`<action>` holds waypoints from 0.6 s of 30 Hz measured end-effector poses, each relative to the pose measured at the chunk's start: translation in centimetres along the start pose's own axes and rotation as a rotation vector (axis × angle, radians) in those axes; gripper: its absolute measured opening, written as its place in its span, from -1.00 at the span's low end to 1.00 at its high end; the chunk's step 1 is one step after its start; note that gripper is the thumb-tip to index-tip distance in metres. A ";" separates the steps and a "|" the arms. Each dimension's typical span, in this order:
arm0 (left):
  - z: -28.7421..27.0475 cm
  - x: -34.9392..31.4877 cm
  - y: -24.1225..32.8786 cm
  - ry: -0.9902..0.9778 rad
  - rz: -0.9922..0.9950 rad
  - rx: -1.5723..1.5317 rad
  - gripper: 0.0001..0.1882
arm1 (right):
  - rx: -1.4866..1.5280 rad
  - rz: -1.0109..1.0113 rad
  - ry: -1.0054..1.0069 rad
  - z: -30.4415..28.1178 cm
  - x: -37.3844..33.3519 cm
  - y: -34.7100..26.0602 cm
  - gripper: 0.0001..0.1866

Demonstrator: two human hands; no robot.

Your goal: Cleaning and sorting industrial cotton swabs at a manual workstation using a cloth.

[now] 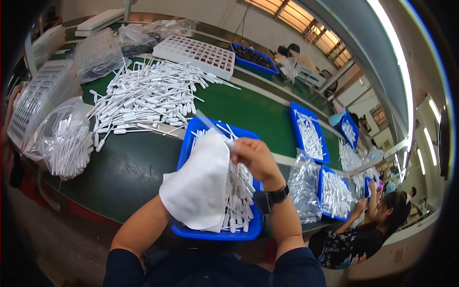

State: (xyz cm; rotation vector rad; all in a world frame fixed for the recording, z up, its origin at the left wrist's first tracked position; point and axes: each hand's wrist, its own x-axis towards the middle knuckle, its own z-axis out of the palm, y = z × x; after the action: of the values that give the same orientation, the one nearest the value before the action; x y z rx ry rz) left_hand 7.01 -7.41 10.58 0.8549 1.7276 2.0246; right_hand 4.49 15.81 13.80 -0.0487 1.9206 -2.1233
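A white cloth (201, 179) drapes over my left hand, whose fingers are hidden; only my left forearm (143, 222) shows below it. The cloth is held up over a blue tray (251, 234) full of white plastic droppers (239, 203) with thin stems and thicker ends. My right hand (256, 155), with a dark watch on its wrist, is closed in a pinch at the cloth's right edge. Its fingers grip one end of a blurred, whitish dropper (206, 120), which points up and to the left past the cloth's top.
A large heap of droppers (148, 95) lies on the green table beyond. To the left are a bagged bundle (71, 148) and clear plastic trays (43, 100). A white perforated tray (196, 55) stands behind. More blue trays (327, 153) and a seated co-worker (363, 229) are at right.
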 end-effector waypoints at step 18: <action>-1.2 1.6 1.0 0.361 0.123 -0.036 -0.65 | -0.218 0.002 -0.163 4.6 -2.6 2.5 -0.76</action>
State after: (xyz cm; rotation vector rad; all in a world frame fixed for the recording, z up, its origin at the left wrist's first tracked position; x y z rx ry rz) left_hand 5.13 -7.56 11.82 0.6252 1.8520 2.4043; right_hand 8.37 11.78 12.34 -0.2549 2.0422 -1.8379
